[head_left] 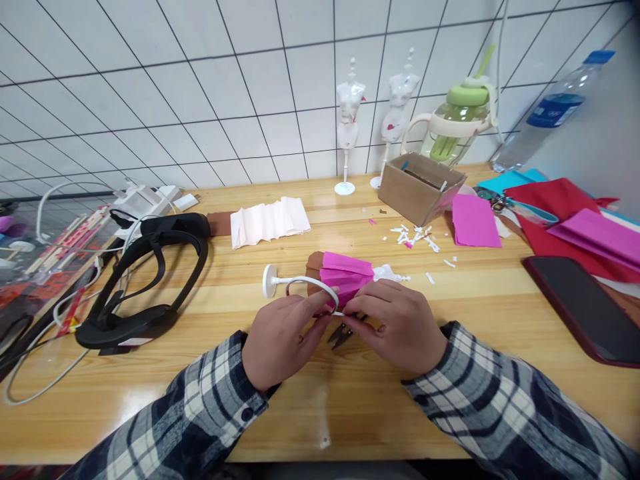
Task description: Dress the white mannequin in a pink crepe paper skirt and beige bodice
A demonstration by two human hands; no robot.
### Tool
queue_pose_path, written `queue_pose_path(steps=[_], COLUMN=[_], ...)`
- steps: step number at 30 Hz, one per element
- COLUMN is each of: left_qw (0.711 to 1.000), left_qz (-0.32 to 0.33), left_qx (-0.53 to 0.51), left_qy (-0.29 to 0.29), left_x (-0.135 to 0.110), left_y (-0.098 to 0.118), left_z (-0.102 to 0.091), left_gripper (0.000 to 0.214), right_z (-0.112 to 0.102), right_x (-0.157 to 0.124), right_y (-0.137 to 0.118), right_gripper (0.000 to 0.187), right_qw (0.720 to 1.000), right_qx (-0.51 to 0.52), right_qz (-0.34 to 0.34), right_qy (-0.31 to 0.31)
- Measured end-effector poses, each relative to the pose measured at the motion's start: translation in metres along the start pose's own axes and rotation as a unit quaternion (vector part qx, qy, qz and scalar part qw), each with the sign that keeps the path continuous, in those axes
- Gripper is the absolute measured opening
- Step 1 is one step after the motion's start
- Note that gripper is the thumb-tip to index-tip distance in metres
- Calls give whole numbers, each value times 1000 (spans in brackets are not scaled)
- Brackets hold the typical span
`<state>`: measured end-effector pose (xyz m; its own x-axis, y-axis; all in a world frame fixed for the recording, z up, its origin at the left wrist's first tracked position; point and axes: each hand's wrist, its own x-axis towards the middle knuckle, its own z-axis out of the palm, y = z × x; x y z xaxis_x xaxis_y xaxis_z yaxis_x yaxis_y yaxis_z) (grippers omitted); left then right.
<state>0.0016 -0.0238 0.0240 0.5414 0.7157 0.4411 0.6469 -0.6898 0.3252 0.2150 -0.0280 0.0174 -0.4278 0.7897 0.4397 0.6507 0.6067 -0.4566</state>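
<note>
My left hand [285,337] is closed, thumb and fingers pinching a roll of narrow white tape [313,283]. A short end of the tape runs across to my right hand [395,323], whose thumb and forefinger pinch it. Just behind my hands a small white dress form [386,273] lies on its side, its round base to the left. Pleated magenta and brown paper [346,267] wraps it as a skirt. Dark thread snips [342,335] lie beneath my fingers, partly hidden.
Two white dress forms [346,133] stand by the tiled wall. Right of them are a cardboard box [417,200], white paper scraps [417,237], coloured paper [475,223] and a phone [585,307]. Pleated pale paper [270,222] and a black headset [145,293] lie left.
</note>
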Motion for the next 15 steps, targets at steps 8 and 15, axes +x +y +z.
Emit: queue_pose_path(steps=[8,15], left_qw=[993,992], left_qz=[72,95], left_qx=[87,79], left_qy=[22,7], left_x=[1,-1], left_y=[-1,-1], left_z=[0,-1], left_gripper=[23,28], right_z=[0,6], right_x=[1,5], right_y=[-2,-2], right_gripper=[6,9], right_qw=[997,965], right_qx=[44,200], right_qz=[48,170], right_qy=[-28,-12])
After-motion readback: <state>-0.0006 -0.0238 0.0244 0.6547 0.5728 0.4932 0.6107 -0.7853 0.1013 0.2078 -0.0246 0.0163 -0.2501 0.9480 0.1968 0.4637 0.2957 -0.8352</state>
